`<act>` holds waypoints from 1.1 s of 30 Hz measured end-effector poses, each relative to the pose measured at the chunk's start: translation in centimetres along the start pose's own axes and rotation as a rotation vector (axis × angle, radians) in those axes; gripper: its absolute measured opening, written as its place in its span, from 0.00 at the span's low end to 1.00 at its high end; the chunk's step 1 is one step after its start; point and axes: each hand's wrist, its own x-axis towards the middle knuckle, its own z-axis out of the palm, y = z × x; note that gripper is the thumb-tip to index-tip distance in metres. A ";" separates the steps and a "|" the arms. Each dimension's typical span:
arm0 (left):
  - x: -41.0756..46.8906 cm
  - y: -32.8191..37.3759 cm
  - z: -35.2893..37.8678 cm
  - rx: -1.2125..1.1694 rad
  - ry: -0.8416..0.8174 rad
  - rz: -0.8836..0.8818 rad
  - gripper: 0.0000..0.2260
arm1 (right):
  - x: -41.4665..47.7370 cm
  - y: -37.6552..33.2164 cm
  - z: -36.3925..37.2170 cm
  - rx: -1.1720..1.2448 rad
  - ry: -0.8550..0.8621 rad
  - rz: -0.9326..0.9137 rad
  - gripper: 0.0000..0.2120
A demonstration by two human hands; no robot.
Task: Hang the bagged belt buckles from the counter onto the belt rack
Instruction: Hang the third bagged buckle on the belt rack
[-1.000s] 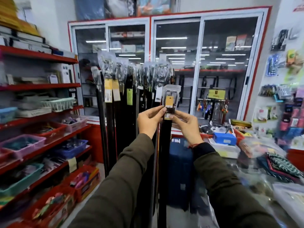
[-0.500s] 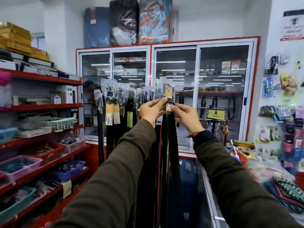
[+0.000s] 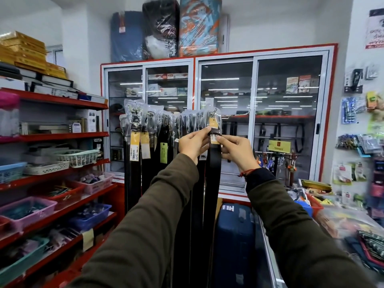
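Both hands are up at the right end of the belt rack (image 3: 166, 121). Left hand (image 3: 192, 144) is pinching the bagged belt buckle (image 3: 215, 121) just below the bag, thumb and fingertips on the strap's left edge. Right hand (image 3: 236, 150) is pinching the same spot from the right, thumb tip pressing on the lower yellow tag (image 3: 214, 140). Other fingers of both hands are curling loosely.

The buckle is sitting level with the tops of the other bagged buckles on the rack, touching the rightmost of them. Can't tell whether it is hooked on; the hook itself is hidden by plastic. Its black belt (image 3: 213, 183) is hanging straight down between the two olive sleeves.

The row of hanging belts (image 3: 145, 163) is running left from there, several carrying yellow price tags and one a green tag (image 3: 163, 152). A glass-door cabinet (image 3: 259, 121) is standing behind the rack. A blue suitcase (image 3: 234, 235) is standing on the floor just right of the held belt. The counter (image 3: 340, 221) at right is blurring out, cluttered with packets. Red shelves (image 3: 56, 138) with baskets are lining the left.
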 end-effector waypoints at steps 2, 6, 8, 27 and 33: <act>0.1 -0.9 -0.4 0.026 0.018 0.047 0.11 | 0.2 1.0 0.0 -0.035 -0.002 -0.003 0.21; 0.5 -2.1 -1.2 0.484 0.069 0.438 0.14 | 0.1 2.9 0.0 -0.406 0.129 -0.363 0.24; 0.8 -2.2 -1.7 0.789 0.004 0.693 0.21 | 0.4 3.6 -0.3 -0.624 0.178 -0.563 0.26; 6.3 -1.8 -5.6 1.726 -0.074 0.996 0.32 | 5.6 5.9 1.4 -1.160 0.137 -0.722 0.29; 3.7 0.2 -9.0 1.752 0.068 1.119 0.28 | 2.8 5.1 5.2 -1.028 0.264 -0.726 0.28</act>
